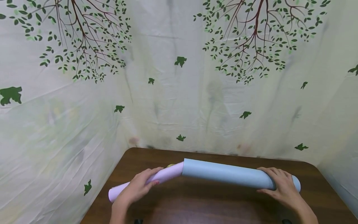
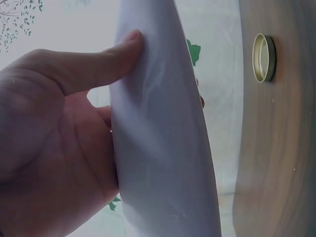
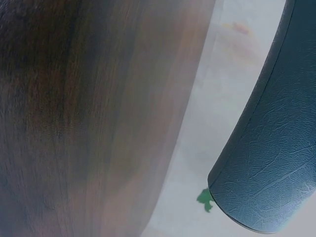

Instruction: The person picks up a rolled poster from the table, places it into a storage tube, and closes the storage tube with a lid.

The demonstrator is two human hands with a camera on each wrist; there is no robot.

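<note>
My left hand (image 1: pixel 137 185) grips a lilac paper roll (image 1: pixel 169 172), with its thumb lying along the roll's side in the left wrist view. The roll tilts up to the right, and its right end sits inside the open left end of a wider blue tube (image 1: pixel 221 171). Around the tube's right part, my right hand (image 1: pixel 282 183) curls its fingers and thumb. Both pieces are held up over the table. A fine creased texture covers the blue tube (image 3: pixel 271 148) in the right wrist view, where the right hand is out of sight.
On the brown wooden table (image 1: pixel 207 205), a round gold lid (image 2: pixel 264 58) lies behind the lilac roll, mostly hidden in the head view. Pale cloth (image 1: pixel 167 109) with printed leaves and branches hangs behind the table and along its sides.
</note>
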